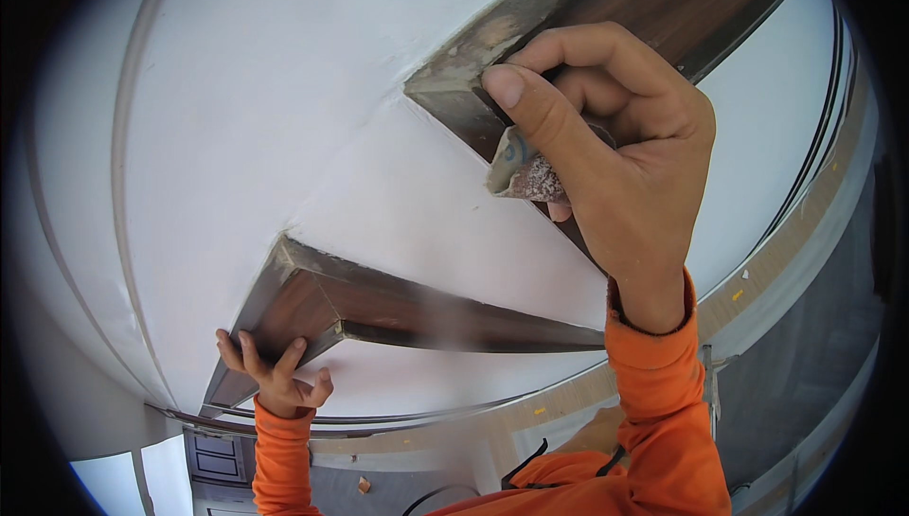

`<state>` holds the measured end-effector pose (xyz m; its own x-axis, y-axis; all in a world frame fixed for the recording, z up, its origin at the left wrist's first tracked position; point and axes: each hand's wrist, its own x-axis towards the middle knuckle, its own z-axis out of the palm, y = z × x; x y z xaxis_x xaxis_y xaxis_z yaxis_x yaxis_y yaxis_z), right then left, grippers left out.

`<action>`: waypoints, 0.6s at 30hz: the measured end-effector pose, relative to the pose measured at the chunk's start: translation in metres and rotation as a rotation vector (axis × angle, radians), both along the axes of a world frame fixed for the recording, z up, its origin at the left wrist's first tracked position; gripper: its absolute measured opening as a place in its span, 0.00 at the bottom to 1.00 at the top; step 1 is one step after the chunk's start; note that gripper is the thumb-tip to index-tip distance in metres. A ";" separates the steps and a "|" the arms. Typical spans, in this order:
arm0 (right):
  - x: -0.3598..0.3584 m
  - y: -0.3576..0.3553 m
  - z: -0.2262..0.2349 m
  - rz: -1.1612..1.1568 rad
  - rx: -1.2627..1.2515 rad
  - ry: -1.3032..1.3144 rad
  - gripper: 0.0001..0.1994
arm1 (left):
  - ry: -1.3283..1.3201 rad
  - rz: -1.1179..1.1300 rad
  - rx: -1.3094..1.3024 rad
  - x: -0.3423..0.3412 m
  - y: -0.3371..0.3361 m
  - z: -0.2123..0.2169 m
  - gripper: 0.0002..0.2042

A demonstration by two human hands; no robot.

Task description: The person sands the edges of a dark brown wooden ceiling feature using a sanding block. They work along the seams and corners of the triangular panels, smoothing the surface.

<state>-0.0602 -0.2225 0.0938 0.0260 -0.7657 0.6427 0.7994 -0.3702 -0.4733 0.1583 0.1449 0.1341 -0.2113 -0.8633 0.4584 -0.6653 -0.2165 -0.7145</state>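
My right hand (625, 137) is raised at upper right, fingers curled round a folded, dusty piece of sandpaper (535, 175). Its gritty side is reddish brown with white powder, and its pale backing bears blue print. The thumb and forefinger tips meet beside the corner of a dark wooden frame (450, 71), whose edge has grey, scuffed patches. Lower left, my left hand (275, 374) has its fingers spread against a second dark brown wooden frame (284, 312). Nothing shows in that hand.
A smooth white surface (312, 137) surrounds both frames. Below runs a tan strip (578, 393) with small yellow marks, beside a grey floor (795, 364). A panelled dark door (218, 456) and a bright window (142, 478) stand at lower left. A small orange-brown scrap (364, 485) lies low.
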 end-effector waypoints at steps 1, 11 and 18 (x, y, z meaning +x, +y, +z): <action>0.001 0.002 0.000 -0.007 0.003 0.009 0.06 | 0.005 -0.004 -0.002 0.001 0.000 -0.001 0.22; -0.011 0.012 0.009 0.150 0.147 0.167 0.08 | -0.019 0.009 -0.015 0.006 0.009 -0.004 0.21; -0.015 0.008 0.011 0.241 0.175 0.141 0.08 | 0.006 -0.014 -0.040 0.011 0.005 -0.006 0.22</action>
